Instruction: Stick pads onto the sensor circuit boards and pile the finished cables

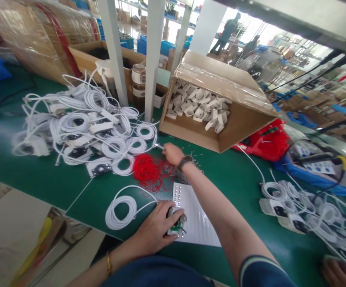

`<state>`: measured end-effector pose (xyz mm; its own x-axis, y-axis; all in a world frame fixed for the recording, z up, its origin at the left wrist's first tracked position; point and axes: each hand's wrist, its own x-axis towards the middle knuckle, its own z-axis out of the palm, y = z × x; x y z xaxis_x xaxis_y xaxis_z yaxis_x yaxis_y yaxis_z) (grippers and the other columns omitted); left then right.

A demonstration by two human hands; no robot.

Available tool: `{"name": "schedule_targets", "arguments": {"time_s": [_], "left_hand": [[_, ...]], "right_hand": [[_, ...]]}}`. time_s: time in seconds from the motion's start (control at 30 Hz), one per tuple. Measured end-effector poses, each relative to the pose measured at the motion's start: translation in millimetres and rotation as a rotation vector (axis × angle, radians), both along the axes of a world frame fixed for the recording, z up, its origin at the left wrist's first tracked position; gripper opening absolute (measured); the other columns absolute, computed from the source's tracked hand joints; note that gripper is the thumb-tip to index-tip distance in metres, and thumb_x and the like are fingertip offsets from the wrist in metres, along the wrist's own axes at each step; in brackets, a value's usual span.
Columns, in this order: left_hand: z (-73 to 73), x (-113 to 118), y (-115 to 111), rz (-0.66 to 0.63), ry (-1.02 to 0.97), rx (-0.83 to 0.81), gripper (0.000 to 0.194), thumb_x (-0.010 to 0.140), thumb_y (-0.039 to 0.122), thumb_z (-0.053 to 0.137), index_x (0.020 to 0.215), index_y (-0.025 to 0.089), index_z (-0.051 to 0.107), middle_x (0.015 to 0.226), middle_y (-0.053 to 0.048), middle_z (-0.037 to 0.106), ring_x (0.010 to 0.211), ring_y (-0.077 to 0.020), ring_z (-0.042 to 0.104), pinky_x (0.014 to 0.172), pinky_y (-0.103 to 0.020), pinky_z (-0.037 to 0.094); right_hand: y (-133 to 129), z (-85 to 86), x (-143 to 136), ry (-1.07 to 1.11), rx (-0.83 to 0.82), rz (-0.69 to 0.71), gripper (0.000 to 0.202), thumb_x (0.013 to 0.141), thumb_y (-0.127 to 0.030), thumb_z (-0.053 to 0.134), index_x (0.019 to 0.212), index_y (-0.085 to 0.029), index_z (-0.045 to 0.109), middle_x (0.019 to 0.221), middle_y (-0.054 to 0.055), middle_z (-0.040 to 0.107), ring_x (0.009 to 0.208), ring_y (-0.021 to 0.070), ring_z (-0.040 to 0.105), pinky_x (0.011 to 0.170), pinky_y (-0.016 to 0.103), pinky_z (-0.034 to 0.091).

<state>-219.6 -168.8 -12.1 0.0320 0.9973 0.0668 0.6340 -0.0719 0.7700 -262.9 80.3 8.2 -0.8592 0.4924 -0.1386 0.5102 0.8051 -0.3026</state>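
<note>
My left hand (157, 227) is closed round a small round device with a green circuit board (177, 226) at the table's front edge. A white coiled cable (120, 212) runs to that device from the left. Under the device lies a white sheet (201, 217) with rows of small shiny round parts (177, 193). My right hand (173, 154) reaches forward past the red wires (147, 172), its fingers pinched round a small silvery object (159, 146) too small to identify. Beside its wrist lies a pile of small metal pins (184, 174).
White coiled cables (74, 121) with housings are heaped at the left. An open cardboard box (220, 119) of white parts stands behind my right hand, near metal posts (154, 59). More cables (289, 199) and another person's hand (341, 273) are at the right.
</note>
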Motion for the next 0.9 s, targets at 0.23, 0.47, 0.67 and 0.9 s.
{"name": "schedule_targets", "arguments": {"time_s": [0.23,0.47,0.67,0.9], "left_hand": [[-1.4,2.5,0.2,0.008,0.025,0.034,0.073,0.07,0.014,0.068,0.135,0.026,0.037,0.131,-0.01,0.04,0.12,-0.0277,0.038,0.104,-0.045,0.036],[1.2,3.1,-1.3,0.021,0.047,0.046,0.074,0.068,0.015,0.07,0.135,0.024,0.038,0.13,-0.011,0.042,0.12,-0.0275,0.039,0.104,-0.044,0.036],[1.4,3.5,-1.7,0.027,0.053,0.072,0.075,0.069,0.015,0.07,0.136,0.024,0.037,0.13,-0.011,0.043,0.12,-0.0271,0.04,0.104,-0.044,0.036],[-6.8,4.7,-2.5,0.042,0.073,0.139,0.075,0.071,0.014,0.068,0.138,0.023,0.035,0.13,-0.011,0.043,0.12,-0.0262,0.04,0.103,-0.042,0.037]], "right_hand": [[9.8,10.3,6.6,0.011,0.017,-0.002,0.012,0.087,-0.027,0.057,0.097,-0.019,0.057,0.101,0.006,0.063,0.093,0.019,0.058,0.073,0.027,0.04],[-4.5,8.6,-3.3,-0.001,-0.001,0.033,0.004,0.083,-0.018,0.059,0.082,-0.014,0.059,0.092,0.006,0.063,0.081,0.0165,0.058,0.071,0.028,0.042],[-3.0,52.0,22.5,0.216,0.069,-0.131,0.008,0.089,-0.015,0.047,0.09,-0.013,0.055,0.087,0.008,0.064,0.077,0.0157,0.056,0.067,0.025,0.038],[-17.7,136.1,93.0,0.609,-0.017,-0.173,0.007,0.073,-0.016,0.064,0.077,-0.017,0.058,0.071,-0.002,0.061,0.064,0.0115,0.053,0.062,0.024,0.038]]}}
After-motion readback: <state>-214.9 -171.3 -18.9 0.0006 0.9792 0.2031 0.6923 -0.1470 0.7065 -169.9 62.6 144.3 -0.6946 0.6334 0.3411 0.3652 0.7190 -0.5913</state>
